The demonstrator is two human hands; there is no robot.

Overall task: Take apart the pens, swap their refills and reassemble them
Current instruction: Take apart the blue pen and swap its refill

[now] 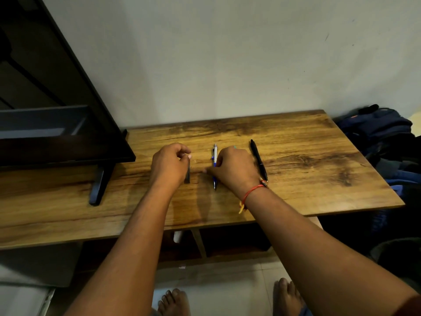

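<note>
Three pens lie or are held on the wooden table (296, 160). My left hand (169, 163) is curled around a dark grey pen (187, 173), blurred, its lower end near the tabletop. My right hand (232, 167), with a red thread at the wrist, rests on a white and blue pen (214, 156) that lies pointing toward me; its fingers close over the pen's middle. A black pen (258, 159) lies untouched just right of my right hand.
A dark flat screen (57, 99) on a black foot (99, 185) stands at the table's left. Dark bags (382, 137) are piled past the right edge. A pale wall rises behind the table. My bare feet show on the floor below.
</note>
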